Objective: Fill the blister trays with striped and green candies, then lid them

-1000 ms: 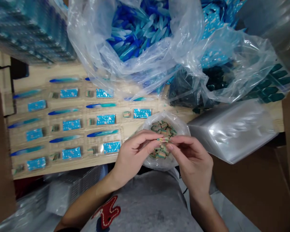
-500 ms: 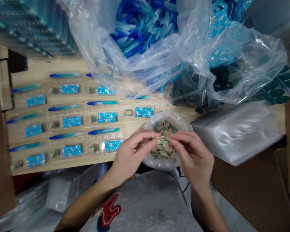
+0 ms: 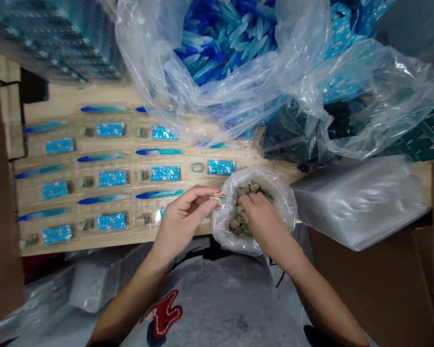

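Observation:
My left hand (image 3: pixel 188 217) pinches a few small tan-and-green striped pieces (image 3: pixel 218 196) between thumb and fingers, just left of a clear plastic bag (image 3: pixel 287 205). Inside the open bag lie many loose pieces (image 3: pixel 238 225) of the same striped kind. My right hand (image 3: pixel 262 217) reaches into it from the right, fingers bent down among the pieces. Its fingertips are hidden, so what they hold does not show. Left of my hands stand rows of clear plastic trays (image 3: pixel 130 166); most carry a blue pen-shaped stick (image 3: pixel 159 152), a blue patterned packet (image 3: pixel 165 173) and striped pieces.
At the back, a large clear bag (image 3: pixel 148 62) holds many blue sticks. Dark green items (image 3: pixel 415 140) lie at the right beside it. Stacked clear plastic (image 3: pixel 361 197) sits at the table's right edge. Filled packs (image 3: pixel 54 43) are piled at the back left.
My hands have come apart. The left moved leftward out of the bag's opening with striped pieces in its pinch, while the right went down into the bag. The view shifted slightly.

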`<state>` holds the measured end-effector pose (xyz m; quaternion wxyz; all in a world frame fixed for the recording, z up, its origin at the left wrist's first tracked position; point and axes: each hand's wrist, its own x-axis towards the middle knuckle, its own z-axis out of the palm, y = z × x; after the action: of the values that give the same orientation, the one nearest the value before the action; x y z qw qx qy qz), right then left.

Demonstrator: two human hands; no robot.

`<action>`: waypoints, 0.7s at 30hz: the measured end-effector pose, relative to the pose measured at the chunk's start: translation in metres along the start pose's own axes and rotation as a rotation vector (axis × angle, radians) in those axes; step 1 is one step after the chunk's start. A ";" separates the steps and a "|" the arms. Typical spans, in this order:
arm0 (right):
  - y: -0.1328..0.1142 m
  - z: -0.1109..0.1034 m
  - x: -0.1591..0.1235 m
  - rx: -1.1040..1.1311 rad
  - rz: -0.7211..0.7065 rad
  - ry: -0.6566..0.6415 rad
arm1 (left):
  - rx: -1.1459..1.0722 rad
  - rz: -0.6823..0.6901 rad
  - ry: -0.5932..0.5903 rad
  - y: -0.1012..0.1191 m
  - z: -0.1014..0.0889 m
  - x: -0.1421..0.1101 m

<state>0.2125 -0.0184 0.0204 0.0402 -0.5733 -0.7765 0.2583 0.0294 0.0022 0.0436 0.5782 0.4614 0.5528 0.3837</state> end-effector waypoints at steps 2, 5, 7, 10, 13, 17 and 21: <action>0.002 0.000 -0.001 0.029 -0.005 0.007 | 0.001 0.000 -0.003 0.000 -0.001 0.001; 0.004 -0.001 -0.002 0.095 -0.017 0.026 | 0.004 -0.001 0.004 0.000 -0.003 0.002; 0.004 -0.007 -0.006 0.134 -0.018 0.044 | 0.003 -0.002 0.010 -0.001 -0.004 0.002; 0.000 -0.022 -0.017 0.308 0.031 0.189 | -0.025 0.002 0.038 0.000 0.000 0.000; -0.009 -0.037 -0.029 0.748 0.142 0.422 | -0.063 0.009 0.046 0.003 0.009 -0.003; -0.024 -0.041 -0.034 1.151 0.176 0.469 | -0.034 0.048 -0.011 0.013 0.022 -0.011; -0.034 -0.032 -0.031 1.248 0.189 0.603 | -0.023 0.127 -0.044 0.022 0.030 -0.018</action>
<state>0.2052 -0.0429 0.0703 0.5531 -0.5547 -0.3849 0.4881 0.0585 -0.0124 0.0686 0.5698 0.4973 0.5052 0.4156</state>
